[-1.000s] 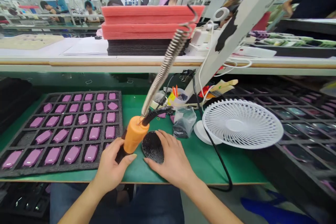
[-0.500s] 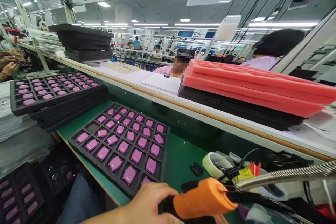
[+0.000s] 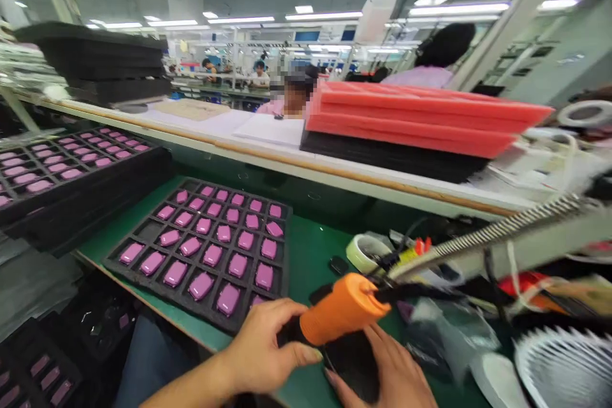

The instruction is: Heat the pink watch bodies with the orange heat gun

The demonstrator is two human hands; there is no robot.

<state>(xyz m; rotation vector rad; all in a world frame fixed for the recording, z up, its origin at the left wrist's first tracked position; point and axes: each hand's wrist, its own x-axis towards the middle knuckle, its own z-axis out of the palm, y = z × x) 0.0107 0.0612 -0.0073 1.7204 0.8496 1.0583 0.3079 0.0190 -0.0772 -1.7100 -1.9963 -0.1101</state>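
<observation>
My left hand [image 3: 268, 343] is closed, thumb and forefinger curled together by the black end of a tool with an orange grip [image 3: 337, 309]. What lies inside these fingers is hidden. My right hand [image 3: 394, 370] curves around a dark, flat object [image 3: 356, 363] below the orange grip. Its thumb and fingers are on either side, and the object's kind is unclear. Left of the hands, a black foam tray [image 3: 112, 261] on the green bench holds several purple, rounded, watch-like cases [image 3: 200, 285] in compartments. One bare compartment shows near the tray's left side.
More black trays [image 3: 86, 213] with purple pieces are stacked at left. On the shelf stand red foam sheets [image 3: 411, 118] over black ones. Right of the tray lie a tape roll [image 3: 366, 252], a metal gooseneck [image 3: 507, 226], plastic bags and a white ribbed object [image 3: 568, 366]. Co-workers sit beyond.
The view has turned right and down. My right hand, barely visible before, now shows beside the dark object. My left hand has shifted slightly rightward relative to the bench.
</observation>
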